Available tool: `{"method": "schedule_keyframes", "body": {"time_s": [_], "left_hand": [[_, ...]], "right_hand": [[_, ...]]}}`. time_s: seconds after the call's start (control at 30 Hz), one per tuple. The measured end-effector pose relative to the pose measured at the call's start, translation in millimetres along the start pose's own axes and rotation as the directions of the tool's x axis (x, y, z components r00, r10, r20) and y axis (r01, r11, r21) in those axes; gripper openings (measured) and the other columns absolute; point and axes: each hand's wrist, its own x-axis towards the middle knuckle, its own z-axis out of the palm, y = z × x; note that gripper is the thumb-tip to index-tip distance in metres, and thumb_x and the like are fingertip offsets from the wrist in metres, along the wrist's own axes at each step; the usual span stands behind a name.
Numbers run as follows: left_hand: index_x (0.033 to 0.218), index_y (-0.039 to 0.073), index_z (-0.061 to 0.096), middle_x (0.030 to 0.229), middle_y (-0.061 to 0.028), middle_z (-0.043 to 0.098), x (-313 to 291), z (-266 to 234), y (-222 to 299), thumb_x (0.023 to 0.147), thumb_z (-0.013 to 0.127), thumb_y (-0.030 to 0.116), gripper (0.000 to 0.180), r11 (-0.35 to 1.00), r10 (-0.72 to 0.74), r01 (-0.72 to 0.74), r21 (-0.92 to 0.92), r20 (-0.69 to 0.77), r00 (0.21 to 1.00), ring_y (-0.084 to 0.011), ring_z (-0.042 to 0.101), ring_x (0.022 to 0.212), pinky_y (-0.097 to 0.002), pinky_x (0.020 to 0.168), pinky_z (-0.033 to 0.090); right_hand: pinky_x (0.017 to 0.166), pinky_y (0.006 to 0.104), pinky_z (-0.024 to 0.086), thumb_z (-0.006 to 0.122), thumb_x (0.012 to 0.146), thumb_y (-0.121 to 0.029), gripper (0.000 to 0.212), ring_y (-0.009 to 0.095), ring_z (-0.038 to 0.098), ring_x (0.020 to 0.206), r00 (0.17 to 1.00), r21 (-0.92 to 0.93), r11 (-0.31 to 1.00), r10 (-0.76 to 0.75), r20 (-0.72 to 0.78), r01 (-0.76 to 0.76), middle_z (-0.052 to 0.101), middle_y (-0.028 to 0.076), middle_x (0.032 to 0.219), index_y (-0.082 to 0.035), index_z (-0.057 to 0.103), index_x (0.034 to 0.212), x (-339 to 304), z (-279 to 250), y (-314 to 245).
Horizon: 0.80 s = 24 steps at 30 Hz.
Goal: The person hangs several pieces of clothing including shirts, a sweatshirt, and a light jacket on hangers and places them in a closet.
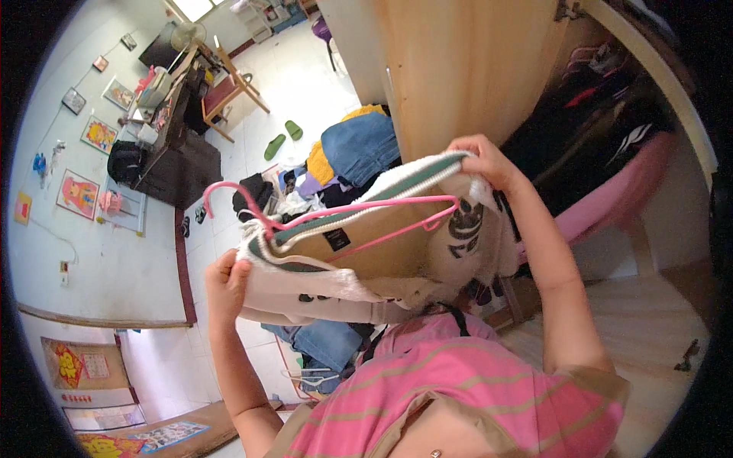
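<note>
A white fleecy zip jacket [305, 294] with green trim and a tan lining hangs spread in front of my chest. A pink hanger [366, 203] lies partly inside it, its hook sticking out at the left past the collar. My left hand [227, 284] is closed on the jacket's left side, just below the hook. At the upper right, my right hand [485, 162] grips the other front edge near the zip. One arm of the hanger reaches toward that hand but ends short of it. The jacket's lower part is partly hidden behind its own folds.
An open wardrobe [469, 69] with dark clothes and pink fabric stands at the right. Behind the jacket lies a clothes pile with blue jeans [360, 149]. More jeans [324, 343] and a white hanger [309, 375] lie below. Green slippers [275, 146], a chair [229, 88] and a desk [164, 145] stand farther off.
</note>
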Motion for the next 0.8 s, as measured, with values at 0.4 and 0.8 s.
{"method": "schedule_keyframes", "body": {"time_s": [0.4, 0.8], "left_hand": [[0.082, 0.001, 0.061, 0.065, -0.0111, 0.054, 7.5, 62.5, 14.9, 0.076, 0.066, 0.006, 0.009, 0.897, 0.275, -0.085, 0.433, -0.396, 0.876, -0.0191, 0.052, 0.056, -0.0299, 0.054, 0.042], [0.075, 0.002, 0.061, 0.06, -0.0072, 0.051, 11.9, 95.4, 57.7, 0.063, 0.078, 0.011, 0.022, 0.872, 0.488, -0.435, 0.225, -0.328, 0.808, -0.0187, 0.047, 0.049, -0.0286, 0.045, 0.035]], "right_hand": [[0.071, 0.0304, 0.05, 0.079, 0.067, -0.023, 0.041, 0.025, 0.065, 0.081, 0.894, -0.509, 0.758, -0.221, 0.39, 0.409, 0.065, 0.013, 0.094, 0.0, 0.064, 0.098, -111.5, 50.7, -154.9], [0.084, 0.0401, 0.045, 0.072, 0.069, -0.022, 0.059, 0.031, 0.055, 0.098, 0.861, -0.845, 0.419, -0.501, 0.089, 0.332, 0.055, 0.013, 0.106, -0.008, 0.049, 0.122, -72.5, 76.4, -70.7]]}}
